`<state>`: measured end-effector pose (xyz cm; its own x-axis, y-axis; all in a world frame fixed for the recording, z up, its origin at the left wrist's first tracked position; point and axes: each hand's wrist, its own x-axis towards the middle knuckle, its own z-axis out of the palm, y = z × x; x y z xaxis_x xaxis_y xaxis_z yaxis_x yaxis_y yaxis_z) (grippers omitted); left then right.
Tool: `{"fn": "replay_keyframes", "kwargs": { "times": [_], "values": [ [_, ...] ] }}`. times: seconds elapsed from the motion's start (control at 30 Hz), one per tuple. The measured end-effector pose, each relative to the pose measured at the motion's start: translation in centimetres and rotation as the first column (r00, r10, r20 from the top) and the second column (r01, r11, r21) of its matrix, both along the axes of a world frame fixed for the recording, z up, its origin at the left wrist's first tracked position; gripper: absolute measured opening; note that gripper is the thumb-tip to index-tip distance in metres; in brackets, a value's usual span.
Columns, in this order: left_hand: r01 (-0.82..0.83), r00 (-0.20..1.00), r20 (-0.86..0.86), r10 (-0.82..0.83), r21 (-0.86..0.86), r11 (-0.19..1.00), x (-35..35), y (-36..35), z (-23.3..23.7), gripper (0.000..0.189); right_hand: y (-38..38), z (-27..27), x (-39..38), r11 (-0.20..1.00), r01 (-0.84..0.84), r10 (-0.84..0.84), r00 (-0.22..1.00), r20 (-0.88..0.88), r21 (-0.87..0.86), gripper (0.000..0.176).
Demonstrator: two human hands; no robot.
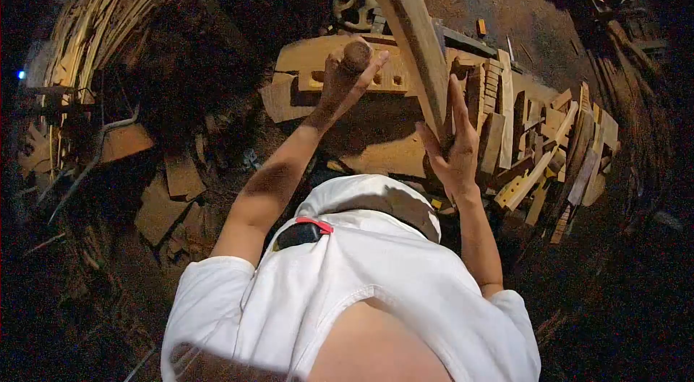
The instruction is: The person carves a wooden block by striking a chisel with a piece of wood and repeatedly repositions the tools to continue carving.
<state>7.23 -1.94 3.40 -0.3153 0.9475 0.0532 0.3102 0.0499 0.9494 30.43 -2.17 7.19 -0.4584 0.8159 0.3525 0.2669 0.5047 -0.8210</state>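
Note:
In my left hand (345,82) is a round brown piece (356,54), seen end-on, perhaps the end of a wooden handle; its length is hidden. The fingers curl about it and one fingertip points outward. My right hand (455,154) is at the lower end of a long wooden board (416,35), thumb on one side and straight fingers on the other. This board rises at a tilt, its far end above the bench. Beneath both hands lies a thick wooden workbench (303,57) with several holes in its edge.
Several wood offcuts and strips (535,136) crowd the right side of the bench. Behind it stands a metal wheel-like part (354,10). Long thin strips (94,28) are piled at far left, and flat boards (170,194) lie low on the left. An orange block (481,26) sits beyond.

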Motion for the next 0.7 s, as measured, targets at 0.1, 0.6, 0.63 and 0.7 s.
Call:
{"fn": "replay_keyframes", "kwargs": {
  "times": [0.1,0.6,0.63,0.7],
  "values": [
    [0.104,0.208,0.957,-0.2,0.182,0.978,-2.6,1.3,-9.3,0.022,0.3,2.3,-1.5,0.993,-0.006,0.014,0.998,-0.067,0.115,0.078],
    [0.031,0.332,0.921,-0.206,0.208,0.978,3.4,-0.6,-12.6,0.046,-1.1,0.9,-2.0,0.95,-0.124,0.062,0.975,0.215,0.287,0.073],
    [0.068,0.884,0.439,-0.161,0.22,0.973,3.8,-0.8,-12.2,0.041,-1.2,0.9,-1.3,0.968,-0.185,0.099,0.904,0.416,0.171,0.073],
    [0.067,0.96,-0.281,-0.007,0.207,0.976,3.7,-0.9,-11.5,0.037,-1.5,0.7,-0.3,0.965,-0.219,0.122,0.867,0.483,0.148,0.074]
  ]
}}
